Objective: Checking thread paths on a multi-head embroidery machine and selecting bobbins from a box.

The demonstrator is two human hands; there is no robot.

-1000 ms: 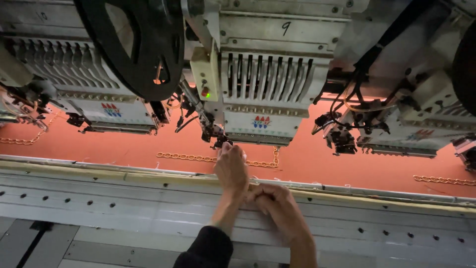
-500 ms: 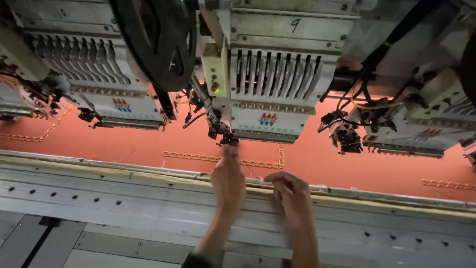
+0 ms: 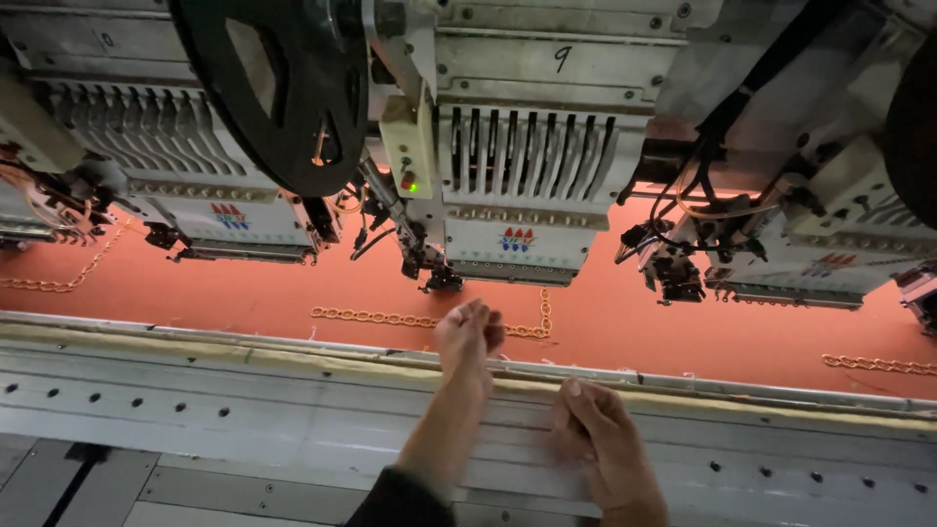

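The orange fabric [image 3: 293, 303] lies stretched under the embroidery head [image 3: 517, 185]. Your left hand [image 3: 468, 337] has drawn its fingers together, pinching something too fine to tell, while your right hand [image 3: 595, 439] now rests loosely curled on the frame rail [image 3: 195, 390], holding nothing.

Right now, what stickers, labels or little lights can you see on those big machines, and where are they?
Middle head badge: small red and blue shapes on white, low on the middle machine.
Left head badge: same colours, left machine.
Right head badge: reddish, right machine.
Handwritten mark: dark, on the grey plate above.
Green light: on the cream box.

Right hand [image 3: 605, 444] motion-blurred, wrist cut off by bottom edge; left hand [image 3: 468, 332] fingertips blurred.
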